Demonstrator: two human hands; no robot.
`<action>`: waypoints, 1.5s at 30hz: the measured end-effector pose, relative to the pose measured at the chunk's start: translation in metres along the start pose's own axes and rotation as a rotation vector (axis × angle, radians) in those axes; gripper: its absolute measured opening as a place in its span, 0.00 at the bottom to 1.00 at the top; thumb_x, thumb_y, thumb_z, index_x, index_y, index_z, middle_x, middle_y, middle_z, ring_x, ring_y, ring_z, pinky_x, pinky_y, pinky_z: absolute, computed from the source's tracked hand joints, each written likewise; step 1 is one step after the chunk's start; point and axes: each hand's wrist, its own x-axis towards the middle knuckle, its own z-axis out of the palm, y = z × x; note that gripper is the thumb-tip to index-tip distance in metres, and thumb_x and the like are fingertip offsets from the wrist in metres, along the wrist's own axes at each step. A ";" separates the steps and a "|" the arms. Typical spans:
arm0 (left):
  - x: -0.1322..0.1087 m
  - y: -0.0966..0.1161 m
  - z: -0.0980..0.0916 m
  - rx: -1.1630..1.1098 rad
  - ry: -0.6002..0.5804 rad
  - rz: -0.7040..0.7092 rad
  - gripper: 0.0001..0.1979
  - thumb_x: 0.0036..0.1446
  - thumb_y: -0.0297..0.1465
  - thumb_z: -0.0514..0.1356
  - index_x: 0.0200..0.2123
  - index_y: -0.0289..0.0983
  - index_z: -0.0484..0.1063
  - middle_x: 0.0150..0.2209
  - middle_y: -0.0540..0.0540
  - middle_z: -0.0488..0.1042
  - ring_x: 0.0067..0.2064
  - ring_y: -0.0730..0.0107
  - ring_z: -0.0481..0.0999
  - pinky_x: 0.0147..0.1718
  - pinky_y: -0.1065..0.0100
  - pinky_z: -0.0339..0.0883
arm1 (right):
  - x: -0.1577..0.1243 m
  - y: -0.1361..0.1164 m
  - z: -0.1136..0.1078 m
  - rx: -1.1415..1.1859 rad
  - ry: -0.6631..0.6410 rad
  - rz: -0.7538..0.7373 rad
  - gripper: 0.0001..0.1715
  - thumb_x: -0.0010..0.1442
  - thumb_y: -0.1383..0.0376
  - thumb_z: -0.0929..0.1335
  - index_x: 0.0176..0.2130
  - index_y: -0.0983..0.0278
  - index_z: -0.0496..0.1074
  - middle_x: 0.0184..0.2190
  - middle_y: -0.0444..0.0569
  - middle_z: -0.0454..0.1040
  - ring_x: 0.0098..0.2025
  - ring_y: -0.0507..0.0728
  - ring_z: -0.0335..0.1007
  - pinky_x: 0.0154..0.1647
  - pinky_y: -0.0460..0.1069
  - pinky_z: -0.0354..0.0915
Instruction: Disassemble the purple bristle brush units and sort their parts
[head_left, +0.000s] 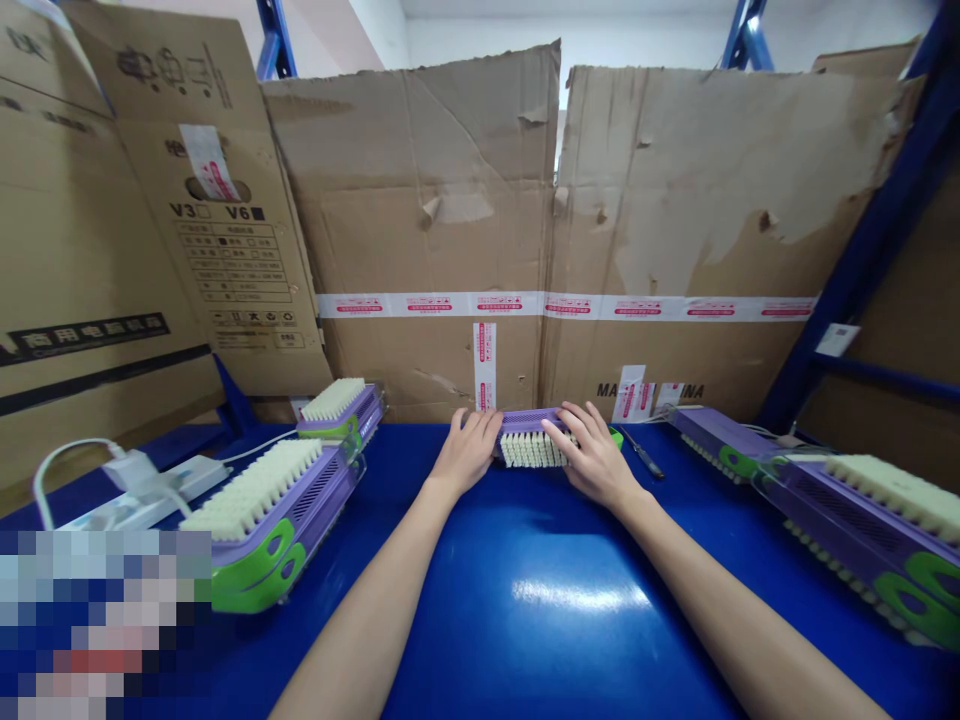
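A purple scrub brush (531, 420) with cream bristles (534, 450) lies at the far side of the blue table, its bristles facing me. My left hand (471, 448) is closed on its left end, with the fingertips at the top edge. At the other end, my right hand (592, 455) grips the brush, thumb across the bristles and fingers over the top. A bit of green shows past my right fingers. The undersides of both hands' fingers are partly hidden. Just right of my right hand lies a dark, slim tool (645, 455), its kind unclear.
Purple and green brushes are stacked on the left (262, 490) and the right (840, 510). A white power strip (161, 490) with a plugged-in charger and cable sits at left. Cardboard sheets (442, 240) wall off the back of the blue table (555, 640). Blue rack posts (855, 230) frame it.
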 end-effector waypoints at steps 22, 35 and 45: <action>0.003 0.002 0.000 -0.122 0.023 0.012 0.29 0.46 0.22 0.55 0.55 0.31 0.60 0.54 0.34 0.67 0.53 0.54 0.66 0.56 0.47 0.47 | -0.002 0.005 0.005 -0.121 -0.036 0.006 0.40 0.49 0.76 0.61 0.61 0.63 0.56 0.52 0.58 0.62 0.60 0.66 0.49 0.59 0.66 0.51; 0.009 0.006 -0.008 -0.171 -0.002 0.009 0.27 0.43 0.23 0.56 0.50 0.34 0.62 0.48 0.38 0.71 0.49 0.56 0.68 0.55 0.48 0.47 | 0.000 0.003 -0.001 -0.264 -0.083 0.100 0.37 0.51 0.74 0.61 0.60 0.62 0.58 0.54 0.54 0.66 0.57 0.65 0.54 0.60 0.70 0.37; 0.011 0.007 -0.013 -0.106 -0.031 0.058 0.25 0.45 0.25 0.57 0.50 0.33 0.63 0.47 0.38 0.71 0.48 0.56 0.68 0.55 0.49 0.48 | -0.001 0.007 -0.005 -0.300 -0.095 0.057 0.37 0.52 0.74 0.62 0.61 0.62 0.57 0.53 0.56 0.66 0.54 0.63 0.58 0.60 0.67 0.42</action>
